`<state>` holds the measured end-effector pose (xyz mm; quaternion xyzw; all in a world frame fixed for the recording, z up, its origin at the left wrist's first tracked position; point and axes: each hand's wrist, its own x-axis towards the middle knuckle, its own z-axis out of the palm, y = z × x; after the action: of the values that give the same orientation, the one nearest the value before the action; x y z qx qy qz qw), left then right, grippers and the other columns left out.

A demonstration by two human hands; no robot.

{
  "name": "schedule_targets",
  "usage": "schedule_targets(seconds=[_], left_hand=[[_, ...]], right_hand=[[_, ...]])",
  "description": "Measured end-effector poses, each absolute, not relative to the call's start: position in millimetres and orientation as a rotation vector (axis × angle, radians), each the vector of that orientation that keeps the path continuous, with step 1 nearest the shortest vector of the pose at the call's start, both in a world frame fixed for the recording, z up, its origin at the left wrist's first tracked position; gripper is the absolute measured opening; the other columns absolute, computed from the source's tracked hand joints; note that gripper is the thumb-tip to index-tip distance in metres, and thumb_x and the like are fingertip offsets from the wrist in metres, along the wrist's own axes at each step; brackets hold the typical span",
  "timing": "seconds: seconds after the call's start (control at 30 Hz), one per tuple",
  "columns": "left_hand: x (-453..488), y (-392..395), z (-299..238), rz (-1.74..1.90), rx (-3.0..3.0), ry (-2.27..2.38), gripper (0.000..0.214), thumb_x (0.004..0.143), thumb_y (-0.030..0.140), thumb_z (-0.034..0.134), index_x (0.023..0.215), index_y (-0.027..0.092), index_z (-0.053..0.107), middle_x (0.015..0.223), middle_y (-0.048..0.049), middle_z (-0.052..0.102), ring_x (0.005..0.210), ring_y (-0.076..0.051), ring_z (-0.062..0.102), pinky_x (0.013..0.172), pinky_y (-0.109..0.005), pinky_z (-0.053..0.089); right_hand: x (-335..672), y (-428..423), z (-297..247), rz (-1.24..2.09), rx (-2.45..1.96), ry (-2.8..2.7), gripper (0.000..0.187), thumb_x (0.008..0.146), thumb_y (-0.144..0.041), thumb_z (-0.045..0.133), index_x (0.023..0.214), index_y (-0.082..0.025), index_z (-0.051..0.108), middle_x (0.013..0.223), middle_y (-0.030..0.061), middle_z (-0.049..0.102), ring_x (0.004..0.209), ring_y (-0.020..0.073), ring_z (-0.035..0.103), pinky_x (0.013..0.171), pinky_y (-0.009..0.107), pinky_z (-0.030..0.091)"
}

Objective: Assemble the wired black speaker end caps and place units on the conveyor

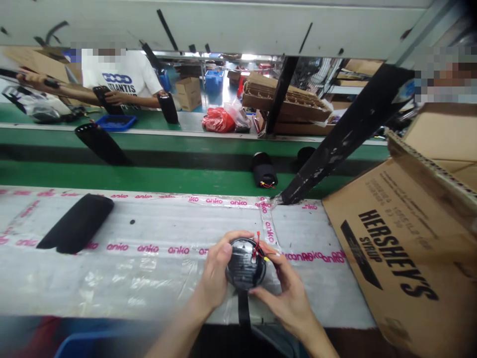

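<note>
A round, shiny black part (pixel 245 272) faces up between my two hands, with thin red wires (pixel 257 247) and a small red plug at its upper right. My left hand (pixel 216 273) wraps round its left side, thumb on the rim. On the right, my right hand (pixel 288 288) grips the edge with thumb below and fingers above, near the wires. A black strap (pixel 243 311) hangs down from the part's lower edge. Farther left on the bench lies a flat black fabric sleeve (pixel 80 221).
My taped white bench (pixel 149 278) borders a green conveyor (pixel 179 174) carrying black cylindrical pieces (pixel 264 170). A slanted black post (pixel 335 134) and a cardboard box (pixel 406 258) stand at right. Across the belt, a person in a white shirt (pixel 122 74) handles a black cylinder.
</note>
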<state>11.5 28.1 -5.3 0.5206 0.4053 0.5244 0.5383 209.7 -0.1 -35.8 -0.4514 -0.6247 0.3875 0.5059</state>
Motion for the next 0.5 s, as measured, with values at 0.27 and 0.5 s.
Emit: schedule_targets(seconds=[0.27, 0.5], left_hand=[[12, 29, 0, 1.219, 1.299, 0.972, 0.055, 0.114, 0.052, 0.033, 0.126, 0.019, 0.076, 0.128, -0.0100, 0.079, 0.120, -0.029, 0.071, 0.107, -0.038, 0.050], [6, 30, 2, 1.172, 1.346, 0.955, 0.056, 0.114, 0.054, 0.032, 0.129, 0.019, 0.073, 0.128, -0.0118, 0.078, 0.121, -0.030, 0.072, 0.107, -0.041, 0.052]], right_hand=[[203, -15, -35, 0.817, -1.244, -1.509, 0.059, 0.084, -0.031, 0.092, 0.140, -0.031, 0.073, 0.141, 0.0093, 0.077, 0.133, 0.0376, 0.073, 0.114, 0.056, 0.060], [205, -17, -42, 1.180, -1.187, -1.196, 0.041, 0.095, -0.048, 0.079, 0.130, -0.027, 0.079, 0.143, 0.0123, 0.076, 0.137, 0.0372, 0.070, 0.115, 0.053, 0.059]])
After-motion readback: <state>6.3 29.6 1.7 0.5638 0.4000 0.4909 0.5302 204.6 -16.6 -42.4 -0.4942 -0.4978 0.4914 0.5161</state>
